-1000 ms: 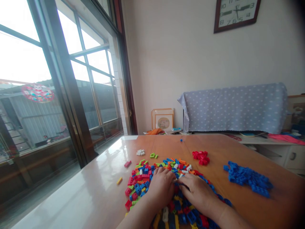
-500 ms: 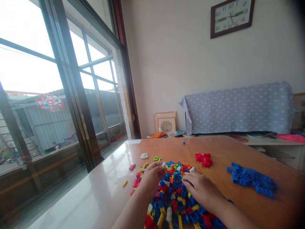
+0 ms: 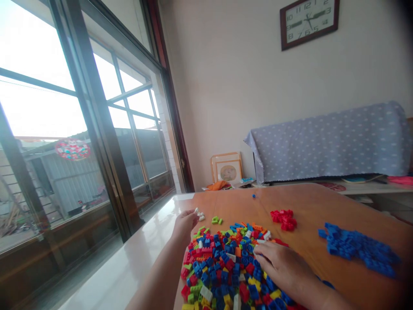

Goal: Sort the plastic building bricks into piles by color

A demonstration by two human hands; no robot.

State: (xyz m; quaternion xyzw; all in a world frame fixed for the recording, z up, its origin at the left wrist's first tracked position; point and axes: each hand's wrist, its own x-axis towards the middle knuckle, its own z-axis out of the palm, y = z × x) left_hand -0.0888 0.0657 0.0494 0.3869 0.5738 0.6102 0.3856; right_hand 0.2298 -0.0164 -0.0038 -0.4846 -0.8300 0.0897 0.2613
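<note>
A big mixed heap of toy building bricks [image 3: 222, 265] in blue, red, yellow, green, orange and white lies on the table in front of me. My left hand [image 3: 186, 220] is beyond the heap's left edge, fingertips pinched on a white brick [image 3: 196, 210]. It is right beside a small group of white bricks [image 3: 201, 216], partly hidden by my fingers. My right hand [image 3: 278, 261] lies over the heap's right side, thumb and fingers apart, fingertips touching bricks. A white brick [image 3: 260, 242] shows just past its fingers.
Sorted bricks stand apart on the wooden table [image 3: 303, 200]: a red group [image 3: 284, 219], a long blue pile [image 3: 358, 247], a few light green bricks [image 3: 217, 220]. One small blue piece [image 3: 254, 196] sits near the far edge. A window [image 3: 135, 129] runs along the left.
My left hand has moved left from over the heap to the white group, carrying a white brick. My right hand stays at the heap's right side. The view has shifted slightly.
</note>
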